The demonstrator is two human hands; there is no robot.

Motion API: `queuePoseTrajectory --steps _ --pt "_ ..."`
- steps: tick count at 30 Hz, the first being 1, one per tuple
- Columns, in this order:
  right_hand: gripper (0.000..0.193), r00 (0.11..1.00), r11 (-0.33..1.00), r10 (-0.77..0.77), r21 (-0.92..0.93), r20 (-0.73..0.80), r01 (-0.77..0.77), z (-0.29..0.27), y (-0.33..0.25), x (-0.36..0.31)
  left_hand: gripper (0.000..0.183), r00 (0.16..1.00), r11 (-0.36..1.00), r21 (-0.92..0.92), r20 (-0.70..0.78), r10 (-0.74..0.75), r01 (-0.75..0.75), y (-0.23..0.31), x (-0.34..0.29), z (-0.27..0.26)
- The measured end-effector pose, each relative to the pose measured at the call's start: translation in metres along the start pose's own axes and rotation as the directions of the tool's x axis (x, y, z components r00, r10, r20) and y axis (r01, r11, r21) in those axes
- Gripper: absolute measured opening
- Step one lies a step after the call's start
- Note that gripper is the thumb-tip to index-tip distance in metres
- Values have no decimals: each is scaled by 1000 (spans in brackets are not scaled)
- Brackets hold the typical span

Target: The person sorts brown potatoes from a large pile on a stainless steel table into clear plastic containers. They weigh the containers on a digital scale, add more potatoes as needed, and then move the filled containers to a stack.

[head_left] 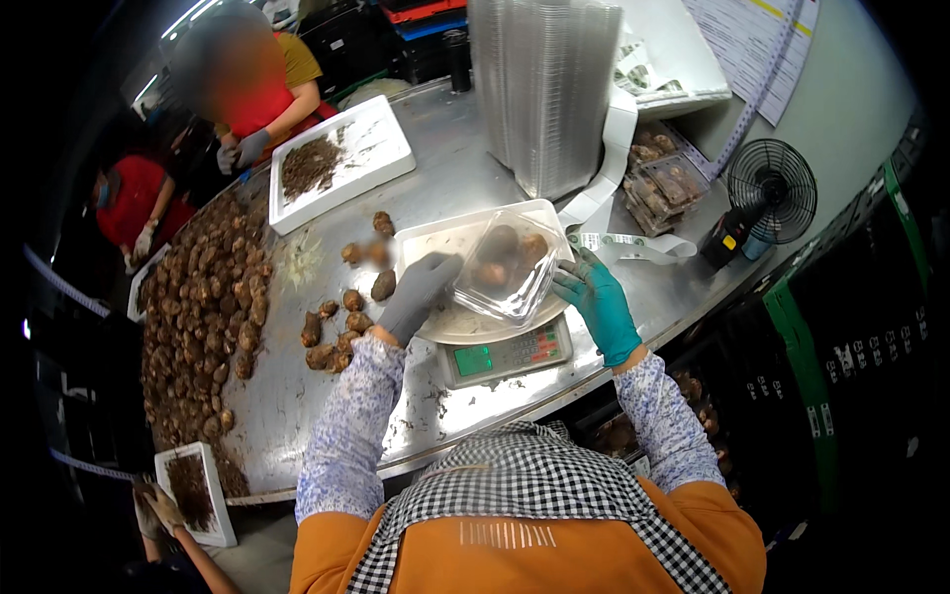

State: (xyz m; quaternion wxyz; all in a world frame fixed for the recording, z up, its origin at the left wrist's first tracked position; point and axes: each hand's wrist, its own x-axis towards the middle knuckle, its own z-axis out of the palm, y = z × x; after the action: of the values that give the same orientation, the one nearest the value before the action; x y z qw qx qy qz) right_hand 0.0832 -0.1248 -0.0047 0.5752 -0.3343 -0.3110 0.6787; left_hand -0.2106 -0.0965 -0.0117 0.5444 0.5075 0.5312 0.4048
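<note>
A clear plastic container (514, 297) with several brown tubers (492, 273) inside sits at a slant in the white weighing tray (414, 249). Below the tray is the scale (507, 356), its display lit green. My left hand (424, 295), in a grey glove, lies over the tray's left rim, fingers stretched towards the container; their tips are blurred. At the container's right edge is my right hand (601, 305), in a teal glove, its fingers on the container's side. A strip of labels (633, 245) runs just beyond those fingers.
Loose tubers (352, 300) lie left of the scale, with a large heap (203, 317) farther left. A tall stack of clear containers (542, 94) stands behind. A white foam box lid (396, 158) holds soil. A black fan (772, 191) is at right. Co-workers (267, 94) stand across the table.
</note>
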Motion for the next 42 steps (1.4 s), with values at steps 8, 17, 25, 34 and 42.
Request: queuePoseTrajectory --steps 8,17,25,34,42 --pt "49 997 805 81 -589 -7 -70 3 13 11 45 992 986 -126 57 114 -106 29 -5 56" --pt "67 977 950 -213 -234 -6 206 22 -27 -24 68 973 882 -449 100 207 -142 83 -27 121" --pt "50 977 970 -174 150 -126 192 -37 -64 -54 65 904 960 -151 330 273 -235 82 -3 179" --pt "42 768 943 -322 -120 -554 310 -191 -50 -47 42 974 983 -182 224 42 -1 74 -13 138" --pt "77 567 874 -485 -402 -666 274 -257 -40 3 37 992 954 -298 124 17 21 67 -23 112"
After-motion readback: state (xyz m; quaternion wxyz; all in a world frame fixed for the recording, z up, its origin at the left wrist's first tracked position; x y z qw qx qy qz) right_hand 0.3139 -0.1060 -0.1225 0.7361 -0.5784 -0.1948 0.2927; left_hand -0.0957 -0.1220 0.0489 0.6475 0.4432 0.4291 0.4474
